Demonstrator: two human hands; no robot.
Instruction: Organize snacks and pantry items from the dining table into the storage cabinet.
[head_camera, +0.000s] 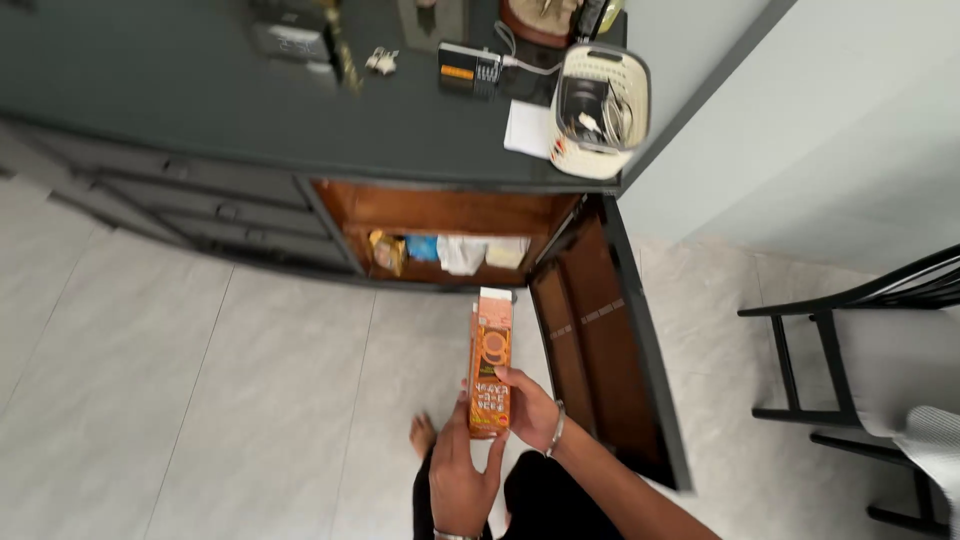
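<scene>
I hold a tall orange carton (490, 350) upright in front of me with both hands. My left hand (458, 475) grips its lower left side and my right hand (532, 408) wraps its lower right side from behind. The carton's white top points toward an open cabinet compartment (445, 230) in a dark grey sideboard (200, 110). Inside the compartment lie a yellowish packet, a blue item and white items.
The cabinet door (605, 350) stands open to the right of the carton. On the sideboard top sit a white basket (600, 100), a small dark radio (470, 70) and papers. A black chair (880, 350) stands at the right. My bare foot (423, 435) rests on the pale tiled floor (200, 400).
</scene>
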